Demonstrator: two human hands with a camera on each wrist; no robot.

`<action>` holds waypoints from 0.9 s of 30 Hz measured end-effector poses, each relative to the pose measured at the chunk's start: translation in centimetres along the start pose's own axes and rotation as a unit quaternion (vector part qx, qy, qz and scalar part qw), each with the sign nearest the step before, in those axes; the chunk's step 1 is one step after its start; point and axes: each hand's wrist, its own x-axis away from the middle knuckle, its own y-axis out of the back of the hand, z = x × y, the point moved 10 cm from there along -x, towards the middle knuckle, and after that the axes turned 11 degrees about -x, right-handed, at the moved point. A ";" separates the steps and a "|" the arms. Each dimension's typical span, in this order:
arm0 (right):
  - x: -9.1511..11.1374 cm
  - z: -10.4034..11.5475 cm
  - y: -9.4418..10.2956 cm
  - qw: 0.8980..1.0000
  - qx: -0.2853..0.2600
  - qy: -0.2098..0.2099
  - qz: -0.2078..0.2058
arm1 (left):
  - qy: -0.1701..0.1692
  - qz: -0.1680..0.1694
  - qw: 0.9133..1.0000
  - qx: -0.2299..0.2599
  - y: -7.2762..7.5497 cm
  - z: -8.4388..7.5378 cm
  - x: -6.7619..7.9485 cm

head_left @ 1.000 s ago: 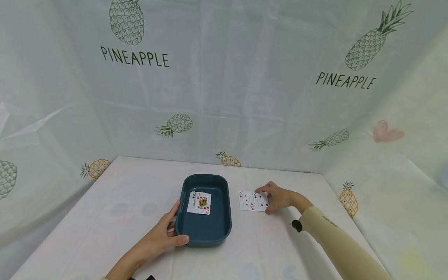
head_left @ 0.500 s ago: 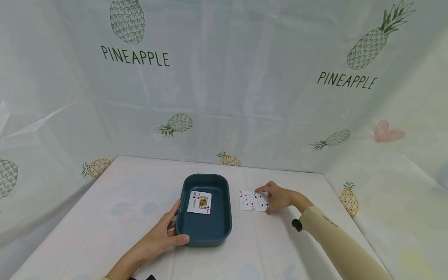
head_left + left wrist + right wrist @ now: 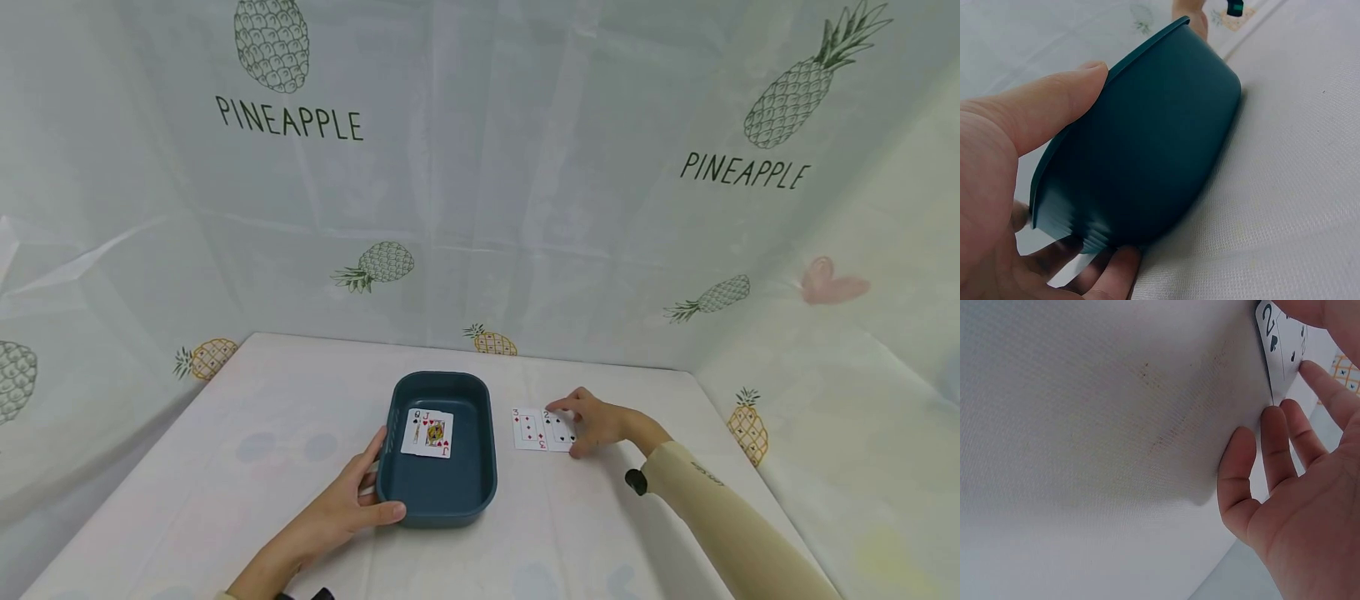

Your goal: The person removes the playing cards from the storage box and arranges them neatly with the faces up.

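My left hand (image 3: pixel 341 504) grips the left side of a dark blue rectangular tray (image 3: pixel 446 493), thumb at the near corner of the rim and fingers against the outer wall (image 3: pixel 1141 144). Inside lie overlapping playing cards (image 3: pixel 433 434), with a queen and a jack of hearts showing. To the right of the tray, a three of diamonds (image 3: pixel 528 430) lies face up beside a two of spades (image 3: pixel 557 431). My right hand (image 3: pixel 597 422) spans the two, index finger at its top edge and thumb at the lower right corner. In the right wrist view, the two (image 3: pixel 1282 347) is partly hidden by the hand.
A white cloth (image 3: pixel 300 400) with faint prints covers the table. Behind it and along both sides hangs a pale sheet (image 3: pixel 480 167) printed with pineapples, close to the table's back edge.
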 end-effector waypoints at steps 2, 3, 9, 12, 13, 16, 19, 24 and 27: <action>0.0 0.1 0.0 1.000 -0.001 0.002 0.001 | 0.000 -0.002 1.000 -0.003 0.0 0.0 0.0; 0.0 0.1 0.0 1.000 -0.001 0.002 0.001 | 0.000 -0.002 1.000 -0.004 0.0 0.0 0.0; 0.2 0.0 0.0 1.000 0.002 -0.008 0.001 | -0.001 -0.002 1.000 -0.002 0.0 0.0 0.0; 0.1 0.0 0.0 1.000 0.002 -0.008 0.000 | 0.001 -0.003 1.000 -0.004 0.0 0.1 -0.1; 0.1 0.0 0.1 1.000 0.003 -0.008 0.000 | 0.001 -0.003 1.000 -0.003 0.1 0.1 0.0; 0.1 0.1 0.1 1.000 -0.003 -0.005 -0.001 | 0.002 -0.004 1.000 -0.006 0.1 0.1 0.0; 0.1 0.2 0.2 1.000 -0.006 -0.004 -0.003 | 0.001 -0.004 1.000 -0.006 0.1 0.0 0.0; 0.2 0.6 0.8 1.000 -0.004 -0.003 -0.015 | -0.003 -0.003 1.000 -0.003 0.0 0.0 0.0; 0.2 2.0 1.4 0.999 -0.009 0.020 -0.031 | -0.006 -0.001 1.000 0.000 0.1 0.0 0.0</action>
